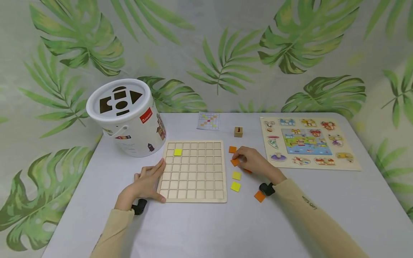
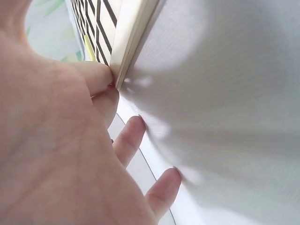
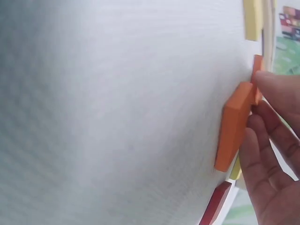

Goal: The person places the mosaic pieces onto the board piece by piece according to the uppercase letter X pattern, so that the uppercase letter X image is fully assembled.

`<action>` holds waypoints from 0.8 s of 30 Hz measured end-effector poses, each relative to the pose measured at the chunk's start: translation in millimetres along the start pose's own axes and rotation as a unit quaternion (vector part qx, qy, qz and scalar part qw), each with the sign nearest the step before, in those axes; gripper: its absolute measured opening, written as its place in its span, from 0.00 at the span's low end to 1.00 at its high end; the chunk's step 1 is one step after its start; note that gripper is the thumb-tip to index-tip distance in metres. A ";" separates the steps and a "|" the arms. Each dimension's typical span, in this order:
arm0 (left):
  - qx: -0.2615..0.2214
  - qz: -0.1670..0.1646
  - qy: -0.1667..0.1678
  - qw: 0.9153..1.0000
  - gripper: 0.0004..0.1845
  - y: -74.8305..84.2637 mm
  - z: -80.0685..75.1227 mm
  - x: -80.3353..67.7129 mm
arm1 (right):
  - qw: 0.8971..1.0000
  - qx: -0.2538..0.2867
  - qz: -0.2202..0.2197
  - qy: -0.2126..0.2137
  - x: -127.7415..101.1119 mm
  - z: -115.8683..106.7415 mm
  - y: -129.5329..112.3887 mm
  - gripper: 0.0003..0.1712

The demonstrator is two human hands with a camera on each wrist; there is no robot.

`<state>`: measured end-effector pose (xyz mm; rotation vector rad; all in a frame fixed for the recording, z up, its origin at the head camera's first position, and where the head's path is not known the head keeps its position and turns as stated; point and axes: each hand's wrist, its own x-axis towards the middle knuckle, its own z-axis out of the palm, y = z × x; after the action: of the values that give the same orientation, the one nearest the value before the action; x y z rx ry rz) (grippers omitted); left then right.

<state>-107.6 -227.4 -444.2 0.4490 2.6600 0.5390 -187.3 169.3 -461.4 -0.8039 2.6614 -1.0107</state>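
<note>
A wooden grid board [image 1: 193, 200] lies on the table, with one yellow tile [image 1: 177, 152] in a square near its upper left. My left hand [image 1: 146, 182] rests against the board's left edge, thumb at the near corner and fingers spread. To the board's right, my right hand [image 1: 255, 161] pinches a small orange square tile [image 1: 235, 162] between thumb and fingertips. In the right wrist view that orange tile [image 3: 257, 65] is partly hidden by the thumb. Another orange tile [image 3: 233, 126] lies close beside the fingers.
Two yellow tiles [image 1: 236, 175] and more orange tiles [image 1: 232, 149] lie right of the board. A red tile [image 3: 216, 202] shows in the right wrist view. Behind stand a white bucket [image 1: 135, 132], a pattern card [image 1: 208, 121] and a wooden cube [image 1: 238, 132]; a picture puzzle [image 1: 345, 165] lies right.
</note>
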 end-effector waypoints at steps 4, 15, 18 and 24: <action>0.003 0.001 0.003 1.000 0.69 -0.9 0.7 -0.1 | 1.000 -0.013 -0.005 -0.011 1.8 0.2 -3.2 0.12; -0.004 -0.002 0.004 1.000 0.68 2.5 -1.0 -0.6 | 1.000 0.017 -0.004 0.025 27.8 5.9 -22.3 0.12; -0.003 -0.002 0.004 1.000 0.68 2.6 -1.3 -0.2 | 0.999 0.028 -0.008 0.032 41.3 12.4 -28.5 0.12; 0.001 -0.005 0.005 1.000 0.68 1.5 -0.5 1.9 | 1.000 0.023 0.007 0.017 65.9 26.4 -41.2 0.11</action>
<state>-109.2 -225.5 -443.7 0.4353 2.6718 0.5376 -215.9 92.9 -452.8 -0.7649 2.6576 -1.0880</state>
